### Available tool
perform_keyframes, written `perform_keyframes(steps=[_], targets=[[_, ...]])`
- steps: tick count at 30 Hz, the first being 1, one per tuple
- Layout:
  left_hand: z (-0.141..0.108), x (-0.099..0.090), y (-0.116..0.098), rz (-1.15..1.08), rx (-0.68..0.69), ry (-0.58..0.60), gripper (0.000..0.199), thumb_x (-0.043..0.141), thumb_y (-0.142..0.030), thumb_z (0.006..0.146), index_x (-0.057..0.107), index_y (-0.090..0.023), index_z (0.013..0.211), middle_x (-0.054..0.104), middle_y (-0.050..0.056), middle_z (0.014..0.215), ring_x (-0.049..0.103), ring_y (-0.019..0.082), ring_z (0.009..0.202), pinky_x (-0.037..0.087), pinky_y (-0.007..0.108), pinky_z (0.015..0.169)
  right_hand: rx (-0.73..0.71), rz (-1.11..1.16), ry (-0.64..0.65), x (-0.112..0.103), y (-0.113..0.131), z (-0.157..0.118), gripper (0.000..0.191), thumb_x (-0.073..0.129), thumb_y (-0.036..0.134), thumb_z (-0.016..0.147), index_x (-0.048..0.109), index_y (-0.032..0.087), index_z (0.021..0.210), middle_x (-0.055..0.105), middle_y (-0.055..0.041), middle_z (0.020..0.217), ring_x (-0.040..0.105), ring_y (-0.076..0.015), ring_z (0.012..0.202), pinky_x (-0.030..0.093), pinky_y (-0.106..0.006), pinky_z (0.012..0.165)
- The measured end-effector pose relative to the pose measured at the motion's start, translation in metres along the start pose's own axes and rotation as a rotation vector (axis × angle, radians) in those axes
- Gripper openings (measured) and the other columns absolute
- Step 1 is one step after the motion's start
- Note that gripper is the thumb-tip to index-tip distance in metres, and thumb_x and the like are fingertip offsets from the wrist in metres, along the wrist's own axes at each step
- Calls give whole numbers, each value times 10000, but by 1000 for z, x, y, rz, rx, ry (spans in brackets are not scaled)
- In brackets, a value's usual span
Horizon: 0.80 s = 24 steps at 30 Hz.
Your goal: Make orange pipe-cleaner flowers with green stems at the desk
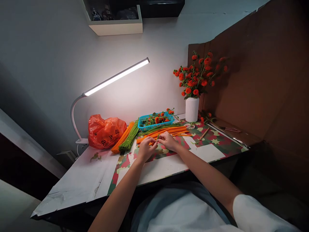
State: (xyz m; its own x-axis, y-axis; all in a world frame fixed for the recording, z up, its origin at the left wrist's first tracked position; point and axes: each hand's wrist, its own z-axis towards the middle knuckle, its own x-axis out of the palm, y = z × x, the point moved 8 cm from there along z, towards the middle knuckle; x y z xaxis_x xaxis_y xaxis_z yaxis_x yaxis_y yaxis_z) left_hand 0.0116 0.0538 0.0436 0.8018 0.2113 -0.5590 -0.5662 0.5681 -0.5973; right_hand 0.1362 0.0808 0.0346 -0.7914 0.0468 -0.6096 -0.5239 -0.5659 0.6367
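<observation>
My left hand [146,149] and my right hand [168,141] meet above the middle of the table, fingertips close together. Between them is a short green pipe cleaner piece [158,137], pinched by both hands. Just behind the hands lies a spread of orange pipe cleaners [172,130], partly covered by my fingers. To the left are a bundle of green pipe cleaners [129,140] and an orange bundle [122,139]. A blue basket [145,128] behind holds several orange flowers with green stems.
A white ribbed vase [192,109] with orange flowers stands at the back right. A red plastic bag [103,132] sits at left beside a lit lamp [118,76]. On the right lie a wooden stick [204,133], tape rolls [190,126] and pliers-like handles [230,129]. Cardboard [253,71] walls the right side.
</observation>
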Motion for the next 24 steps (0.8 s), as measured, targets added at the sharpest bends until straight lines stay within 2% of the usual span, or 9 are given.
perform_keyframes(steps=[2, 5, 9, 13, 15, 17, 20, 22, 24], targets=[[1, 2, 4, -33, -41, 43, 141, 598, -283, 735, 654, -186, 649, 659, 41, 767, 583, 175, 751, 441, 297, 722, -26, -52, 14, -2, 4, -1, 224, 585, 306, 850, 625, 176, 672, 629, -21, 730, 483, -193, 876, 285, -329, 794], [-1, 11, 18, -264, -247, 191, 181, 640, -347, 693, 646, -169, 656, 644, 37, 703, 573, 169, 697, 435, 280, 659, -84, -8, 48, -6, 10, -2, 181, 582, 308, 864, 664, 193, 751, 666, -40, 821, 474, -209, 933, 284, -368, 851], [-10, 26, 21, -723, -485, 372, 224, 676, -359, 639, 651, -141, 685, 662, 68, 735, 593, 174, 718, 443, 273, 650, -171, 221, 138, -7, 19, -3, 264, 559, 391, 863, 650, 182, 729, 636, -45, 806, 492, -196, 873, 359, -322, 798], [-15, 36, 15, -943, -569, 457, 211, 676, -320, 627, 671, -133, 724, 680, 102, 782, 610, 182, 737, 464, 294, 679, -89, 438, 256, 1, 18, -4, 321, 550, 450, 834, 607, 164, 700, 565, -16, 722, 500, -161, 744, 385, -273, 694], [-15, 36, 19, -882, -567, 423, 221, 663, -353, 650, 668, -138, 702, 676, 91, 765, 611, 179, 717, 461, 288, 658, -45, 495, 281, 6, 15, -4, 311, 551, 439, 822, 583, 159, 692, 536, 0, 698, 477, -137, 680, 371, -254, 643], [-11, 27, 24, -689, -500, 304, 279, 645, -424, 684, 656, -145, 664, 655, 64, 708, 598, 171, 669, 438, 273, 612, -32, 470, 252, 8, 11, -3, 298, 552, 416, 810, 550, 160, 657, 492, 19, 651, 430, -116, 622, 337, -240, 595], [-4, 8, 16, -330, -279, 101, 305, 645, -461, 713, 668, -160, 678, 642, 40, 694, 591, 172, 678, 419, 271, 630, -43, 383, 133, 6, 3, 1, 308, 538, 376, 804, 480, 169, 584, 390, 48, 571, 346, -96, 556, 274, -231, 540], [-2, 2, 5, -172, -140, 35, 252, 653, -417, 723, 676, -171, 672, 655, 45, 730, 596, 179, 726, 426, 286, 702, -50, 335, 74, 5, -1, 3, 300, 533, 354, 800, 474, 170, 571, 374, 51, 555, 339, -95, 548, 268, -230, 537], [-2, 0, -1, -100, -75, 8, 224, 640, -376, 737, 672, -177, 639, 662, 53, 747, 596, 183, 749, 426, 300, 750, -54, 296, 52, 5, -4, 4, 297, 536, 351, 798, 496, 168, 568, 394, 47, 550, 359, -100, 556, 283, -231, 548]])
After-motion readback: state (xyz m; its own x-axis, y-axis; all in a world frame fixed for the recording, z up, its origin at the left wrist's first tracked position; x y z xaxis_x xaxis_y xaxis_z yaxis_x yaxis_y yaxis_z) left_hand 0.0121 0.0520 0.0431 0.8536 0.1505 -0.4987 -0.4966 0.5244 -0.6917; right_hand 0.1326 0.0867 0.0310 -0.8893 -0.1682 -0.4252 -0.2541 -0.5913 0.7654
